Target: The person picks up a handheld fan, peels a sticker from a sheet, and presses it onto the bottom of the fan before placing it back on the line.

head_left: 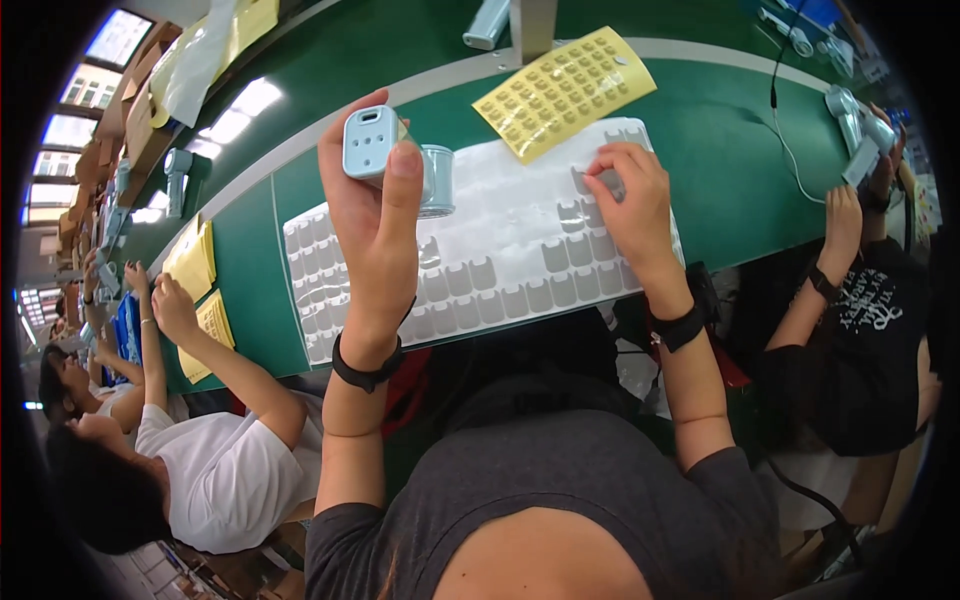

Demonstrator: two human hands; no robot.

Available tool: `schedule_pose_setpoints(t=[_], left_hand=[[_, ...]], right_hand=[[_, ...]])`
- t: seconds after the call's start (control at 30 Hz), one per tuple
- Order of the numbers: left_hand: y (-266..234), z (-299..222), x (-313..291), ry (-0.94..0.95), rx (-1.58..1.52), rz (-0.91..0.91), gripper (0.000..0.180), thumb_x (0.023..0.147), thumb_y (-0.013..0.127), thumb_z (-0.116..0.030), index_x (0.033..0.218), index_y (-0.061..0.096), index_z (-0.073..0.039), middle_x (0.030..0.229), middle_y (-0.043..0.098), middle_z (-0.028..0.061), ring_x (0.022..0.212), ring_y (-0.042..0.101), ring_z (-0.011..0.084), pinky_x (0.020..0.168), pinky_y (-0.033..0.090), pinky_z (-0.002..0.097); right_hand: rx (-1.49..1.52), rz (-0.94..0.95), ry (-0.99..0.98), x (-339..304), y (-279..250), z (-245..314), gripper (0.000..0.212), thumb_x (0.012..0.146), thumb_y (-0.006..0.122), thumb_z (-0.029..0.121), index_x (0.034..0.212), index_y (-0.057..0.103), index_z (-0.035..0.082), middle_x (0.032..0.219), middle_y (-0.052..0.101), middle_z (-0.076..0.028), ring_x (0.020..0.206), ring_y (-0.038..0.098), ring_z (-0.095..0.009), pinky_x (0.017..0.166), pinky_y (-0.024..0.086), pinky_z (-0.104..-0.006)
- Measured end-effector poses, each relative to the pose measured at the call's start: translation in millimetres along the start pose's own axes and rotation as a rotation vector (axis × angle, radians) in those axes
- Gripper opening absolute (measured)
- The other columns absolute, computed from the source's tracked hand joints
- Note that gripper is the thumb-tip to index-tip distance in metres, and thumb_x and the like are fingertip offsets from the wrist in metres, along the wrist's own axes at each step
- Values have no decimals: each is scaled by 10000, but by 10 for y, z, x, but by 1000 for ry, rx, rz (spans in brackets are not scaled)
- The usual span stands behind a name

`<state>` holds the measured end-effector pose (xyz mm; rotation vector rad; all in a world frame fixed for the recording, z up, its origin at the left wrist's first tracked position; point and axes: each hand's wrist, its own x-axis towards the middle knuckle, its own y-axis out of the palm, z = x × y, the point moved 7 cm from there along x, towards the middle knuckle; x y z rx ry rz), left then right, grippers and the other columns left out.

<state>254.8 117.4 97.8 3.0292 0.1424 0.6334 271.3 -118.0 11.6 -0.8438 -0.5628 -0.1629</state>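
Observation:
My left hand [375, 215] is wrapped round a light blue handheld device [370, 143], raised above the white sticker sheet. The device's end face, with a small port and several holes, points up at me; its round barrel part [437, 182] shows beyond my thumb. My right hand [633, 195] is over the right part of the sheet [500, 210], thumb and fingertips pinched at the edge of a grey sticker [579, 180]. Whether that sticker has come off its backing, I cannot tell. Rows of grey tab-shaped stickers line the sheet's near and left parts, while its upper middle is bare backing.
A yellow sheet of small stickers [565, 92] overlaps the white sheet's far edge. Behind it stands a post [533, 30] with another pale blue device [487, 25] beside it. Co-workers sit on both sides; the right one handles a similar device [850, 125] near a white cable [790, 165].

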Motion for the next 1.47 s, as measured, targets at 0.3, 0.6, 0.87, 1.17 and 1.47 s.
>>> schedule_pose_setpoints(t=[0.3,0.6,0.87,1.17,1.47], left_hand=[[311,235,-171,16,139,143,482,948,559,-296,1275,382,11,1116,435,72,983,446,119,874,388,257],[338,240,-260,182,176,219,698,953,254,-588,1212,434,35,1134,446,178,1058,445,270,921,367,362],[341,181,-270,274,242,228,757,938,200,-623,1189,460,41,1116,454,211,1062,434,322,921,359,400],[381,162,-298,319,273,239,717,942,250,-599,1199,463,35,1117,454,219,1054,428,335,925,349,410],[378,131,-310,298,322,238,645,943,347,-555,1201,466,24,1127,457,206,1058,424,327,938,335,420]], right_hand=[[787,181,451,166,-89,206,101,814,678,29,872,595,34,846,609,-12,765,566,-94,660,437,-217],[1281,490,593,337,-52,775,265,788,706,25,979,525,59,815,592,-12,723,520,-61,623,377,-176],[1251,487,573,402,-94,898,407,766,720,2,1017,412,91,793,595,-35,731,534,-71,639,393,-177],[1114,425,543,432,-175,920,370,756,740,-10,937,428,71,781,634,-55,727,597,-78,672,470,-185],[1031,450,516,434,-202,974,388,766,711,-37,965,402,86,793,609,-41,742,575,-84,682,442,-189]])
